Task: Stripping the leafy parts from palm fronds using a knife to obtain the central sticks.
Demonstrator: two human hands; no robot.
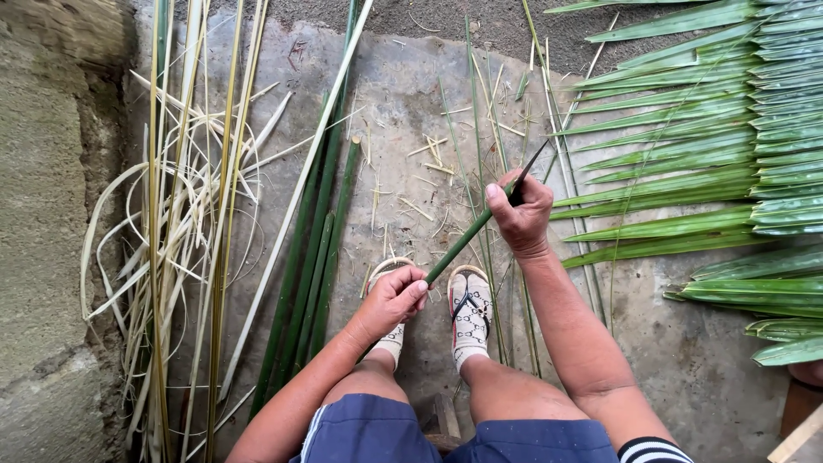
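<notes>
Down over the concrete floor (pixel 411 103), a thin green stalk (pixel 459 244) runs slantwise between the person's two hands — its lower end pinched in the left hand (pixel 396 296), whose fingers curl shut around it just above the sandalled feet (pixel 470 309). The right hand (pixel 520 210) is clamped higher up on the same stalk together with a dark blade (pixel 531 167), thumb pressed along the stem. Cut green stems (pixel 313 257) lie just left of the left hand, pale stripped strips (pixel 171 231) farther left — palm fronds (pixel 711 146) spread to the right.
</notes>
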